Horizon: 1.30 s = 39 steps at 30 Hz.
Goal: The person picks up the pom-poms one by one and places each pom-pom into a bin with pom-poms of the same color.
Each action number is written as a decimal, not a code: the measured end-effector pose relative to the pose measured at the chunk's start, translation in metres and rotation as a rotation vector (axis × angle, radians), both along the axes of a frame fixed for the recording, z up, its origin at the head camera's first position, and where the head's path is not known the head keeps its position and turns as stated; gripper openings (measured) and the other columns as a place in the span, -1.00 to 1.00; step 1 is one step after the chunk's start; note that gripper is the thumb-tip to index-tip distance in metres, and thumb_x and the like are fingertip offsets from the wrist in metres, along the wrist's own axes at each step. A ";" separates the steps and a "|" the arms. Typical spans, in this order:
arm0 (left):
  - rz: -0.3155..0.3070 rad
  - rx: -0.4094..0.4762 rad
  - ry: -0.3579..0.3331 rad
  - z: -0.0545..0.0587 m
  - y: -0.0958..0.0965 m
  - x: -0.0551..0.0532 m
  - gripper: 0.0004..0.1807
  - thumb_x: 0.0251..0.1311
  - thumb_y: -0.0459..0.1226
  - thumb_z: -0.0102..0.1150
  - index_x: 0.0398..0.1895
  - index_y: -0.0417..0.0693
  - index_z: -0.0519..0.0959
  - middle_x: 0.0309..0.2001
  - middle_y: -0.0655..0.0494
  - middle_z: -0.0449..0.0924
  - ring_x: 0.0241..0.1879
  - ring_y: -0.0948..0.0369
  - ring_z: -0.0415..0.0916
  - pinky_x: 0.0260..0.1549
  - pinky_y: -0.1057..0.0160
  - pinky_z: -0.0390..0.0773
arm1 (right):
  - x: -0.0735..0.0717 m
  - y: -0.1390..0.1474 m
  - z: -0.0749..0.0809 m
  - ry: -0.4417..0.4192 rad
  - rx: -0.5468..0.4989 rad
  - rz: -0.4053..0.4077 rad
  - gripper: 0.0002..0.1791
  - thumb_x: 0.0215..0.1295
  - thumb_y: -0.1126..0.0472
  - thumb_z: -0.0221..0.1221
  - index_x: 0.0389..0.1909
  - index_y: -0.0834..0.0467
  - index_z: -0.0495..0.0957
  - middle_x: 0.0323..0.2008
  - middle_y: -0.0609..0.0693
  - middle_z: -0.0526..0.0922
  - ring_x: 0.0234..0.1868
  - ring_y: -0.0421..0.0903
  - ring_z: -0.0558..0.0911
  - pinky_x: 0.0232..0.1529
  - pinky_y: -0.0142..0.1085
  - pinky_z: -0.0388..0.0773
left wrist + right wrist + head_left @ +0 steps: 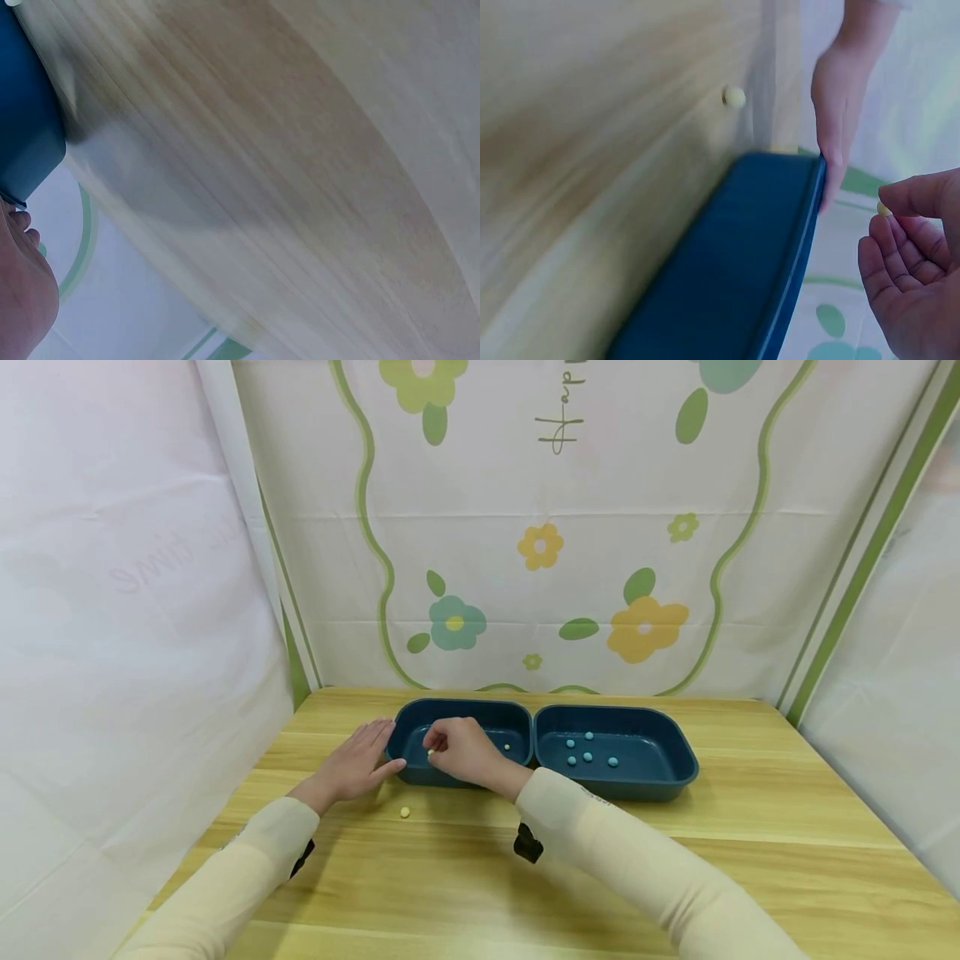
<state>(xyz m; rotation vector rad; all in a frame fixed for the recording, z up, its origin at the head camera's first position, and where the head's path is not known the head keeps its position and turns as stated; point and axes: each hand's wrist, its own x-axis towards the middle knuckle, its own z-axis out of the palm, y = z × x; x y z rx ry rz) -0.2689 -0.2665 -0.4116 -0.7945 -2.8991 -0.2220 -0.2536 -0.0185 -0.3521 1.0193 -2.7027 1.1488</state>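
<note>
My right hand [467, 750] is over the left dark blue tray [480, 713], pinching a small pale yellow ball [883, 209] between thumb and fingertips. Inside that tray lies another yellow ball [507, 747], to the right of my hand. With its fingers extended, my left hand [354, 766] rests against the tray's left end, at the rim. A third yellow ball [405, 812] sits on the table in front of the tray, close to my left thumb. Part of the tray floor is hidden behind my right hand.
Right beside the left tray stands a second dark blue tray [652, 752], holding several small blue balls [588, 757]. Both are near the back edge of the wooden table [465, 877]. A printed cloth [480, 560] hangs behind, and white cloth flanks both sides.
</note>
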 end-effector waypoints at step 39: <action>-0.012 0.002 0.005 -0.002 -0.002 0.000 -0.10 0.43 0.19 -0.21 0.46 -0.43 0.01 0.46 -0.31 0.00 0.45 -0.16 -0.09 0.39 -0.08 -0.10 | -0.051 0.038 -0.029 -0.056 0.033 -0.320 -0.85 0.22 0.42 0.16 -0.20 0.30 0.63 -0.34 0.03 0.59 -0.38 -0.06 0.54 -0.27 -0.18 0.58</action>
